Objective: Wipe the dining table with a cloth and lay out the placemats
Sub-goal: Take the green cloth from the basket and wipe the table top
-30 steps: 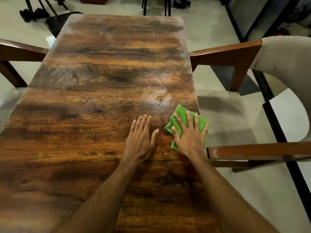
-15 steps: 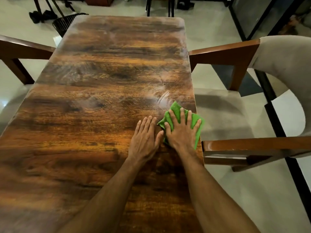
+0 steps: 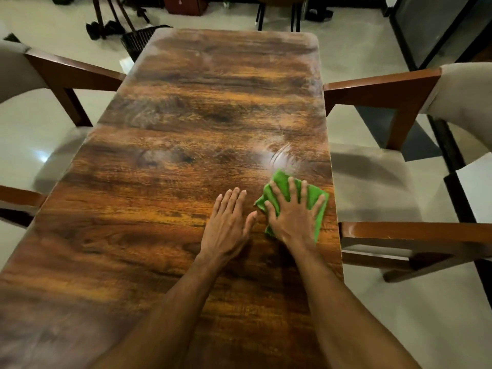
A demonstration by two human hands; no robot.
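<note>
R hand (image 3: 292, 222), fingers spread flat, presses green cloth (image 3: 281, 182) on table (image 3: 186, 129). It's slid a bit right, small gap now to L hand (image 3: 229, 222), still flat & relaxed beside it.

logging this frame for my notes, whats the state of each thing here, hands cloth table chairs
left hand: flat on the table, fingers straight, holds nothing
right hand: fingers spread, pressing the cloth down
green cloth: bunched under the right hand, near the table's right edge
table: bare wood, smeared wipe streaks, no placemats on it
right chair: seat unoccupied, beside the table
left chair: beside the table, partly out of view
</note>
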